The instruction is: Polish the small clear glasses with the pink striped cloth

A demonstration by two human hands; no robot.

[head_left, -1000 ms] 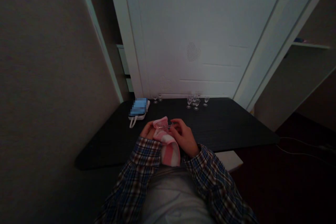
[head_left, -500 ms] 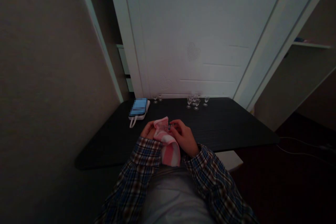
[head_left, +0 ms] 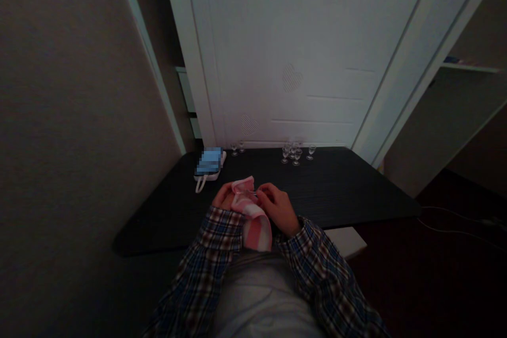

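A pink and white striped cloth [head_left: 258,229] is draped over my left hand [head_left: 224,196], whose fingers are closed round it and mostly covered. My right hand [head_left: 278,207] pinches the end of a small clear stemmed glass [head_left: 253,193] between thumb and fingertips. The glass lies on its side, its other end against the cloth in my left hand. Both hands are above the near part of the black table [head_left: 336,190].
Several small stemmed glasses [head_left: 297,156] stand at the back of the table, with two more glasses [head_left: 234,150] farther left. A phone [head_left: 209,161] lies on a white power bank [head_left: 216,176] with a strap. Behind is a white panel door [head_left: 253,37].
My right fingers have turned slightly on the glass. The glass has shifted a little to the left in the cloth. The cloth and my left hand look the same.
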